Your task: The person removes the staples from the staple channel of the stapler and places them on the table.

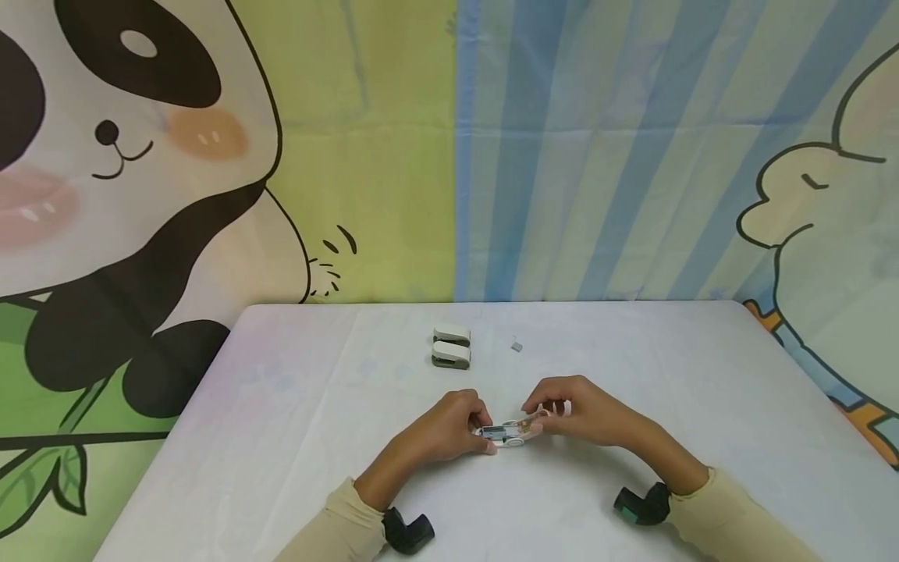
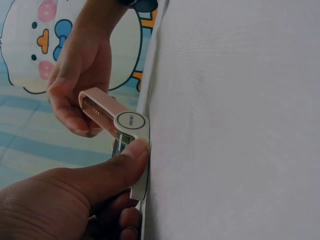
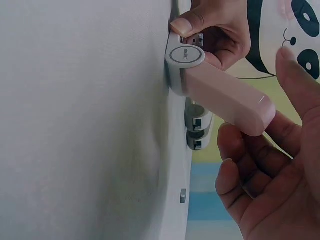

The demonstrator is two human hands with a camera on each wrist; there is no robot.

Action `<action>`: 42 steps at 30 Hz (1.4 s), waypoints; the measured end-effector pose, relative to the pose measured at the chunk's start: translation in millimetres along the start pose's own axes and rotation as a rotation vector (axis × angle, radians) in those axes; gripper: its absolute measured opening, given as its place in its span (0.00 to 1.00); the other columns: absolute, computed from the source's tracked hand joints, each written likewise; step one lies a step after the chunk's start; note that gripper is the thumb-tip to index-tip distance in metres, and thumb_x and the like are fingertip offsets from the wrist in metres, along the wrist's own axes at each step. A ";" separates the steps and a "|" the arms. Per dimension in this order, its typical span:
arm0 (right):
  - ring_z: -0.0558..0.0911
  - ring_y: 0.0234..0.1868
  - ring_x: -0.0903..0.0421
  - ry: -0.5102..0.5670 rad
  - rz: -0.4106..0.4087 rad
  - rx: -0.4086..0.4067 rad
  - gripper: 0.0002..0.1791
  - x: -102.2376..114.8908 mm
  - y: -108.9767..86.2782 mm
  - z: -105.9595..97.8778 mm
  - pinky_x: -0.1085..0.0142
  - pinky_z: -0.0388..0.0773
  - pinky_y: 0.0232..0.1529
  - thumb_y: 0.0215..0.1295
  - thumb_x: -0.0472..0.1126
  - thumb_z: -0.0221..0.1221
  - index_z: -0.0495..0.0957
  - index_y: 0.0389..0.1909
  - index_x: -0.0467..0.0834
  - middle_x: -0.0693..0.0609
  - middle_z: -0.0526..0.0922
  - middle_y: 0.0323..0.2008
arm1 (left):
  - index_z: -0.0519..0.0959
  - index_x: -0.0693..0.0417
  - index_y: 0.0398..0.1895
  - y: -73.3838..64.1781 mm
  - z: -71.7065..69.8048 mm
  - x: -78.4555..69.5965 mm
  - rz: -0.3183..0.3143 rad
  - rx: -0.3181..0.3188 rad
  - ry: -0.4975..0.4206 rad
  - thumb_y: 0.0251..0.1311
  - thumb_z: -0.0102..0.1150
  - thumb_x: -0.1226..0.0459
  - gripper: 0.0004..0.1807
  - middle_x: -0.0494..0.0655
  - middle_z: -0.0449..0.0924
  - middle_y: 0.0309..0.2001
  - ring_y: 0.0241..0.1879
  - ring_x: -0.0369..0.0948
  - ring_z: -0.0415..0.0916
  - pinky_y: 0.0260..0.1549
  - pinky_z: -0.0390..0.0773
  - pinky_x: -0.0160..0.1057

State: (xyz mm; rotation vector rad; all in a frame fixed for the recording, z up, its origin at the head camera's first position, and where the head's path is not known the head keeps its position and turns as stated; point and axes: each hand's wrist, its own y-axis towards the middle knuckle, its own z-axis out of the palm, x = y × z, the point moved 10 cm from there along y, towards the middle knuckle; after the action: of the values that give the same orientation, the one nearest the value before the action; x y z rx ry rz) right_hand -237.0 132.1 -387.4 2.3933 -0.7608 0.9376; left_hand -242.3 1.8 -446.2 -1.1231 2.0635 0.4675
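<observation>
A small pink and white stapler [image 1: 511, 431] stands on the table with its pink top [image 3: 227, 97] swung up, baring the metal staple channel [image 2: 119, 144]. My left hand [image 1: 449, 425] grips its white base, with the thumb along the side in the left wrist view. At the raised end of the pink top is my right hand [image 1: 586, 410]. Its thumb stands apart from the top in the right wrist view, and the fingers [image 3: 257, 160] bend loosely by the end. Whether those fingers touch it I cannot tell.
Two white and grey staplers [image 1: 451, 355] lie side by side farther back on the white table [image 1: 316, 437]. To their right lies a small grey piece [image 1: 516, 346], perhaps a strip of staples. A cartoon curtain [image 1: 393, 156] hangs behind the table's far edge.
</observation>
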 end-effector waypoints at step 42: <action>0.71 0.29 0.65 -0.211 0.070 -0.046 0.09 -14.7 -21.4 -15.7 0.70 0.71 0.26 0.63 0.38 0.65 0.81 0.43 0.45 0.62 0.77 0.33 | 0.82 0.54 0.32 21.2 0.3 -8.7 0.081 -0.026 0.038 0.50 0.74 0.65 0.09 0.39 0.70 0.28 0.29 0.33 0.68 0.30 0.71 0.31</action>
State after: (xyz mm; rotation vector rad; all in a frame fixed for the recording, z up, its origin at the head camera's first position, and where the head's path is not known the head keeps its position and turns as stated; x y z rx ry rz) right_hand -239.7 161.9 -392.0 2.4651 -0.9383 0.6919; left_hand -256.7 18.7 -440.5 -1.0743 2.1482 0.5180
